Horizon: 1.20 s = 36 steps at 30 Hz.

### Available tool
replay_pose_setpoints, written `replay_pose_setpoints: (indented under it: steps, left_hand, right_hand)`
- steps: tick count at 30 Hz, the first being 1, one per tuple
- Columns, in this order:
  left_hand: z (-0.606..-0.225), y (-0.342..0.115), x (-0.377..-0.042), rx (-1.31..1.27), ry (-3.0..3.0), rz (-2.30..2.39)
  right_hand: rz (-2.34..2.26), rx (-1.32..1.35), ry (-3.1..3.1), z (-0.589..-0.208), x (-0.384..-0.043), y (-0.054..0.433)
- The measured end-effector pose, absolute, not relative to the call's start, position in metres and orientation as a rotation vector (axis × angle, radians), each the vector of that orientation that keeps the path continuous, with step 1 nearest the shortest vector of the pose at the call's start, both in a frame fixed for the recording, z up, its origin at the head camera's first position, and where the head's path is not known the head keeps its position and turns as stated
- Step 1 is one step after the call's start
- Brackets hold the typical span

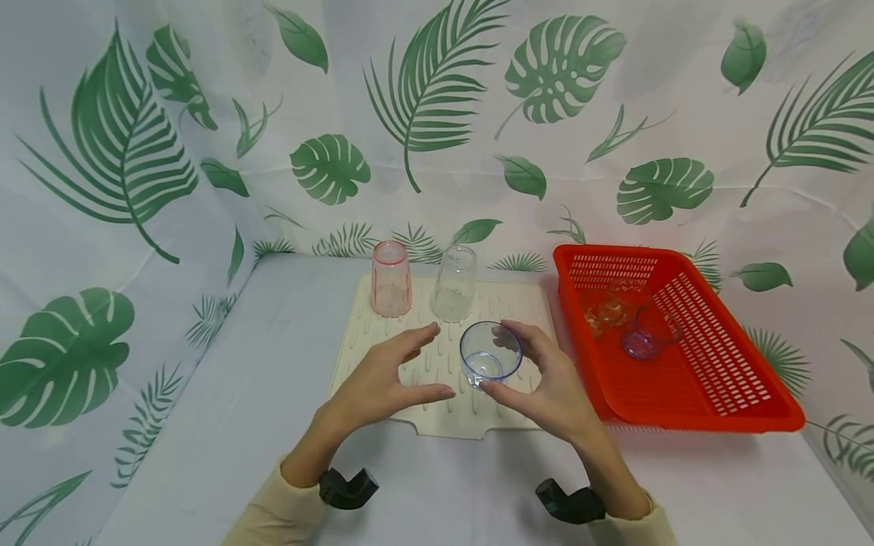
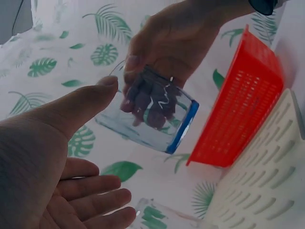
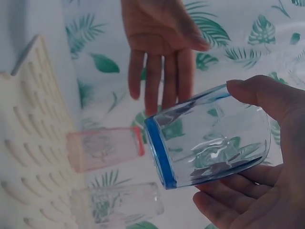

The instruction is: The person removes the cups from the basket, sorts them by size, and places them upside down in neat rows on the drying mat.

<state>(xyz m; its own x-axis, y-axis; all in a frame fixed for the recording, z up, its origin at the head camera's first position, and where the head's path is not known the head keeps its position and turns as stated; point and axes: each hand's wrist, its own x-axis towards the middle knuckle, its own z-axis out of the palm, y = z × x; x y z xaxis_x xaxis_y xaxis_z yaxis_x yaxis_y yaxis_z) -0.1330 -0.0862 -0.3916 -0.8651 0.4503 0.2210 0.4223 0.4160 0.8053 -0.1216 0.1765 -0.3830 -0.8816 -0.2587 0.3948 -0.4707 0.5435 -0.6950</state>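
Note:
My right hand [image 1: 549,383] holds a clear drinking glass with blue edging [image 1: 490,353] above the front part of a cream draining board [image 1: 444,425]. The thumb lies on the glass's near side and the fingers on its far side. In the right wrist view, the blue-banded end of this glass [image 3: 159,152] points toward the board. My left hand [image 1: 382,379] is left of the glass, thumb and fingers spread apart, holding nothing. Behind the hands, a pink-tinted glass [image 1: 391,280] and a clear glass [image 1: 455,284] stand on the board.
A red plastic basket [image 1: 683,394] with perforated sides stands at the right, beside the board. Inside it lie a purple-tinted glass [image 1: 645,341] and amber glassware [image 1: 610,309]. A leaf-printed sheet [image 1: 437,152] hangs behind the white table [image 1: 273,318].

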Motion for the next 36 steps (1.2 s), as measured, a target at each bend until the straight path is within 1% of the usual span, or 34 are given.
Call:
replay_pose_setpoints:
  steps: [6,16,28,36]
  left_hand:
    - [-0.393,-0.08,-0.132,0.907,2.536,1.567]
    - [-0.395,-0.078,-0.132,1.01,2.511,1.589]
    - [-0.397,-0.079,-0.133,1.098,2.534,1.575]
    - [-0.396,-0.08,-0.133,1.077,2.598,1.597]
  right_hand:
    - [1.3,0.722,-2.572,-0.385,-0.12,0.168]
    - [1.429,0.891,-2.553,-0.392,-0.119,0.158]
    - [1.492,0.907,-2.587,-0.396,-0.117,0.156]
    - [1.563,0.948,-2.636,-0.402,-0.123,0.155]
